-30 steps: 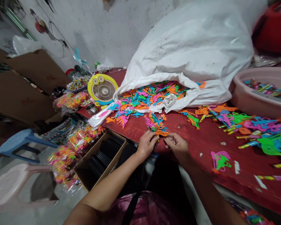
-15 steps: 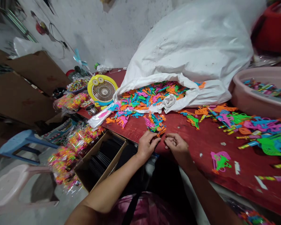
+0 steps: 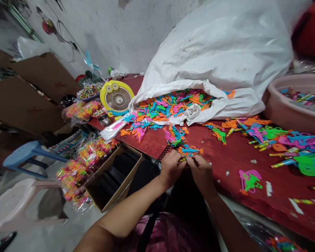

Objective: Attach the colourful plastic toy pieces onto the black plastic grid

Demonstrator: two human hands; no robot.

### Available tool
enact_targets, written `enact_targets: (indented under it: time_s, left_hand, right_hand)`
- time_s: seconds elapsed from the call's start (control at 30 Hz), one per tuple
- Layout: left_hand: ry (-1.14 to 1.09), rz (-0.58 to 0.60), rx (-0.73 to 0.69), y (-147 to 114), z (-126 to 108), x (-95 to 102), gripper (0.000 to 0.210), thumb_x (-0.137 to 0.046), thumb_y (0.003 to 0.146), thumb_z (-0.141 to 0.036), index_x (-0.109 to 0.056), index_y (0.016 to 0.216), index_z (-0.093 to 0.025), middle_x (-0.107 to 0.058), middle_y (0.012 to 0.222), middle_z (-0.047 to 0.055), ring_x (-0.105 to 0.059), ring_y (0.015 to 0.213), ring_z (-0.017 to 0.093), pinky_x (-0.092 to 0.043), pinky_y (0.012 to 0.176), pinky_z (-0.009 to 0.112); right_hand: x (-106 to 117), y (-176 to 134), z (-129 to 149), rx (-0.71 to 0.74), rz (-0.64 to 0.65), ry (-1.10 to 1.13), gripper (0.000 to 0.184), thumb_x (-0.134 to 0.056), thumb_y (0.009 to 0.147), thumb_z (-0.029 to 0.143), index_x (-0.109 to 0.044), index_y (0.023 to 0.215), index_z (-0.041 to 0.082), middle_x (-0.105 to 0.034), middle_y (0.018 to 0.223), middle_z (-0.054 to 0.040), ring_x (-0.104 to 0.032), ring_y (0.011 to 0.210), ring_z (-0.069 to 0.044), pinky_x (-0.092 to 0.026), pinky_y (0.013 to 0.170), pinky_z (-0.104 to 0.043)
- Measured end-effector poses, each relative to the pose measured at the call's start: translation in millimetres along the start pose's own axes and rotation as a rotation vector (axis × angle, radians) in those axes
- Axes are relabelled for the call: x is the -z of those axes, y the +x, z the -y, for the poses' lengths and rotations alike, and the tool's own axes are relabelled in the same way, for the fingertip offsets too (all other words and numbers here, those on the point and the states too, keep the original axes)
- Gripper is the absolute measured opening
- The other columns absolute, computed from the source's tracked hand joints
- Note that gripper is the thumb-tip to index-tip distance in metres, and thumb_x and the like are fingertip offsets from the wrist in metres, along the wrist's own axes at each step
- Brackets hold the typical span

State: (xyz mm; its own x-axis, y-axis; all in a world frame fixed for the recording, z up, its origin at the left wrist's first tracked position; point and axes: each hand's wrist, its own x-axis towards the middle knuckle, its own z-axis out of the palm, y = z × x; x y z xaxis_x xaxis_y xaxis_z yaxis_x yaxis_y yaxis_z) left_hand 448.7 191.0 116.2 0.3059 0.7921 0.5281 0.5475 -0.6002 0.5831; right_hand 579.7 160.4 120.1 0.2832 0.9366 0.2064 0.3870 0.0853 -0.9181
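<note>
My left hand [image 3: 172,165] and my right hand [image 3: 201,171] meet at the table's front edge, fingertips pinched close together. A small flat blue and orange plastic toy piece [image 3: 190,150] shows at their fingertips. A yellow bit [image 3: 183,159] peeks out between the fingers; what it belongs to is hidden. Beside my left hand a black perforated plastic strip [image 3: 162,154] sticks out slantwise, partly covered by the hand. Just beyond lies a small heap of pink, blue and orange toy pieces [image 3: 175,134].
A white sack [image 3: 220,49] spills coloured pieces onto the red table [image 3: 152,143]. Right are a pink basin [image 3: 291,115] and piled toys with striped tubes. A yellow fan [image 3: 118,99] stands at left. Below, a cardboard box [image 3: 105,204] holds black strips, near bagged toys [image 3: 73,182] and stools.
The hands have come together. A blue and orange piece now shows at the fingertips, where a small orange bit was at the left fingers. The black strip has come into sight beside the left hand.
</note>
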Motion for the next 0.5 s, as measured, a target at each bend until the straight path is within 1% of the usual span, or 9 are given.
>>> enact_targets:
  time_s: [0.1,0.17,0.3,0.33,0.4,0.5]
  left_hand:
    - [-0.029,0.002,0.039,-2.5,1.5,8.1,0.011,-0.065,0.087,-0.025,-0.068,0.096,-0.019,-0.067,0.084,0.004,-0.061,0.079,0.016,-0.048,0.072,0.028]
    - [-0.014,-0.03,0.089,-4.7,4.5,16.1,0.009,-0.064,0.088,-0.024,-0.068,0.094,-0.018,-0.065,0.082,0.004,-0.059,0.077,0.016,-0.047,0.072,0.028]
    - [0.08,-0.063,0.154,-6.6,14.4,32.3,0.005,-0.063,0.088,-0.022,-0.067,0.088,-0.019,-0.064,0.083,0.003,-0.058,0.082,0.017,-0.047,0.077,0.032]
    - [0.112,-0.059,0.164,-6.3,17.3,35.2,0.004,-0.064,0.087,-0.023,-0.067,0.089,-0.02,-0.065,0.085,0.003,-0.058,0.085,0.018,-0.046,0.08,0.034]
    - [0.163,-0.036,0.187,-5.2,23.1,38.5,0.011,-0.069,0.083,-0.024,-0.067,0.093,-0.021,-0.066,0.095,0.005,-0.058,0.095,0.021,-0.046,0.087,0.038]
    - [0.181,0.04,0.218,-3.6,31.6,37.4,0.028,-0.074,0.078,-0.028,-0.066,0.104,-0.021,-0.063,0.114,0.008,-0.055,0.11,0.026,-0.045,0.093,0.043]
  right_hand:
    - [13.7,9.9,-4.7,0.003,0.066,-0.001,0.029,-0.052,0.088,0.046,-0.059,0.073,0.021,-0.058,0.072,-0.0015,-0.053,0.067,-0.017,-0.041,0.066,-0.029]
    - [25.0,18.7,-6.1,0.021,0.126,-0.024,0.029,-0.051,0.088,0.046,-0.061,0.076,0.022,-0.062,0.076,-0.0032,-0.056,0.072,-0.019,-0.042,0.069,-0.029]
    - [40.0,34.1,-7.7,0.149,0.232,-0.122,0.027,-0.054,0.085,0.044,-0.058,0.07,0.023,-0.058,0.071,-0.0034,-0.053,0.069,-0.02,-0.04,0.065,-0.03]
    - [40.9,36.6,-8.2,0.175,0.247,-0.136,0.025,-0.055,0.084,0.043,-0.057,0.069,0.023,-0.057,0.07,-0.0031,-0.051,0.067,-0.019,-0.039,0.064,-0.03]
    - [39.8,39.5,-9.5,0.199,0.26,-0.148,0.024,-0.056,0.082,0.043,-0.055,0.068,0.023,-0.055,0.068,-0.0021,-0.049,0.064,-0.018,-0.038,0.062,-0.03]
    - [35.5,40.0,-11.0,0.159,0.251,-0.137,0.025,-0.057,0.08,0.043,-0.051,0.066,0.023,-0.052,0.064,-0.0001,-0.047,0.061,-0.017,-0.036,0.059,-0.029]
